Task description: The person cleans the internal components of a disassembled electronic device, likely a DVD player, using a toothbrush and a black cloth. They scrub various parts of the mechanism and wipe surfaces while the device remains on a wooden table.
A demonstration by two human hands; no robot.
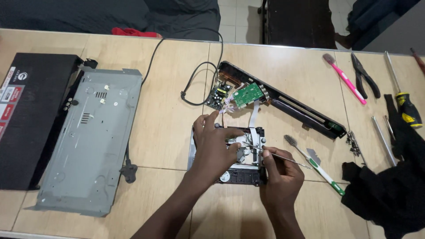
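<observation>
A black disc drive mechanism lies on the wooden table in front of me. My left hand rests flat over its left half, fingers spread on top. My right hand grips a thin metal tool whose tip points into the middle of the mechanism. A white ribbon cable runs from the mechanism up to a green circuit board. A smaller dark circuit board sits beside it, both next to a long black front panel.
A grey metal chassis and a black cover lie at the left. A green-handled toothbrush, pink toothbrush, pliers, screwdrivers, loose screws and a black cloth lie at the right. A black power cord loops behind.
</observation>
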